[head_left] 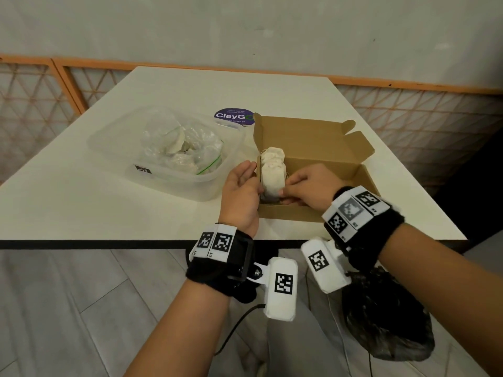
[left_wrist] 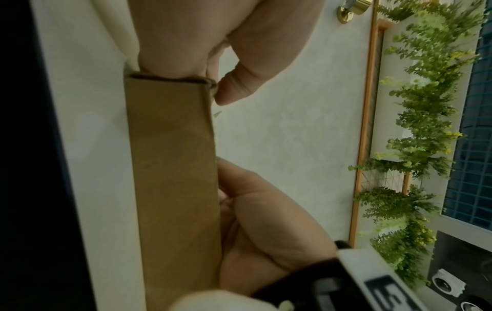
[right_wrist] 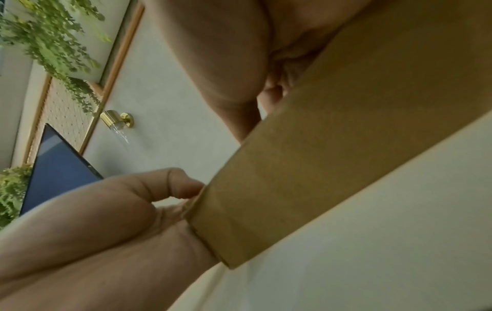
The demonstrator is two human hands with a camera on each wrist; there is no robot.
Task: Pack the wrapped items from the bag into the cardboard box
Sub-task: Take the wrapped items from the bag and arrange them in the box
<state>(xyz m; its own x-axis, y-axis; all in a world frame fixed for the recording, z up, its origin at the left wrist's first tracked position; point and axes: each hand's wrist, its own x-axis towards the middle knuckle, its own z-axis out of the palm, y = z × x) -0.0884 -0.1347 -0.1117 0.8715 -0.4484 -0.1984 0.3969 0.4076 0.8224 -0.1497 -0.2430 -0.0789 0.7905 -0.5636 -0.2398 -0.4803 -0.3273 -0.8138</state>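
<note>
An open cardboard box (head_left: 321, 159) lies on the white table (head_left: 81, 191). A row of white paper-wrapped items (head_left: 272, 170) stands on edge at its left end. My left hand (head_left: 242, 183) lies against the box's left outer wall with the thumb hooked over the rim. My right hand (head_left: 302, 189) reaches into the box and pinches the lower edge of the nearest wrapped item. The clear zip bag (head_left: 182, 148) with more wrapped items sits to the left. In the left wrist view my left hand (left_wrist: 186, 42) caps the end of the box wall (left_wrist: 173, 168).
The zip bag lies in a clear plastic tub (head_left: 114, 140) left of the box. A purple round sticker (head_left: 234, 117) is on the table behind them. The table's near edge (head_left: 109, 244) runs just under my wrists. A dark bag (head_left: 386, 317) lies on my lap.
</note>
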